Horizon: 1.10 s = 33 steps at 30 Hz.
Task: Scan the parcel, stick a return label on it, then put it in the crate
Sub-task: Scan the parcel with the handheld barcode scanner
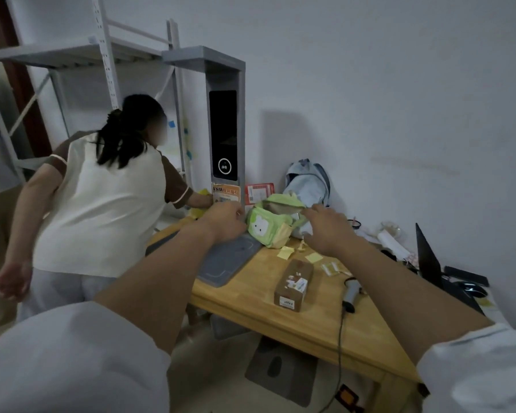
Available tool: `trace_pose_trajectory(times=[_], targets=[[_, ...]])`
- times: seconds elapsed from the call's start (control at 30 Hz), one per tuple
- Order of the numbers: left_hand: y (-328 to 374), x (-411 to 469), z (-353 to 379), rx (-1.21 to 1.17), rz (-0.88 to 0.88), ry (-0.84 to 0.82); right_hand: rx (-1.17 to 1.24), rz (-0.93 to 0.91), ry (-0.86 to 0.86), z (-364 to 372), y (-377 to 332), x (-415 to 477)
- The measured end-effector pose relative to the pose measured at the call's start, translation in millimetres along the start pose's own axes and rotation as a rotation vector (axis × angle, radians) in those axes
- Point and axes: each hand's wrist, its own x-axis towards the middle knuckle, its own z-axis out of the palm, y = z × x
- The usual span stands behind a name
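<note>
The parcel (294, 283), a small brown cardboard box with white labels, lies on the wooden table (259, 296), untouched. A handheld scanner (350, 295) with a black cable lies just right of it. Yellow label slips (285, 251) are scattered behind the parcel. Both my arms reach past it to a green pouch (265, 226) with a white bunny on it. My left hand (225, 219) is curled at the pouch's left top edge. My right hand (325, 228) has its fingers spread, and their tips touch the right rim of the pouch's opening. No crate is in view.
A grey scanning kiosk (225, 129) with a flat base pad (230, 260) stands at the table's back left. Another person (102, 204) leans over the table beside it. A blue backpack (307, 183), a laptop (429, 257) and clutter fill the right side. A white metal rack (108, 55) stands behind.
</note>
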Motion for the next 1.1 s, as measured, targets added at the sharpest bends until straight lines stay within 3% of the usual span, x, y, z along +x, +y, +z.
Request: trace_pose_trajectory(times=[0.13,0.37,0.9,1.1], targets=[[-26.2,35.1,-6.2,-0.038,0.017,0.013,-0.132,0.097,-0.006,5.3,-1.7,23.5],[-46.4,90.3,8.7,-0.317,0.071,-0.096,-0.008,0.249,-0.023,32.6,-15.3,42.1],[-26.6,226.5,84.1,-0.324,0.247,-0.305,0.126,0.447,0.014,72.3,65.1,123.5],[-5.2,332.3,125.9,-0.246,0.303,-0.269,0.171,0.422,0.189,99.8,127.8,204.0]])
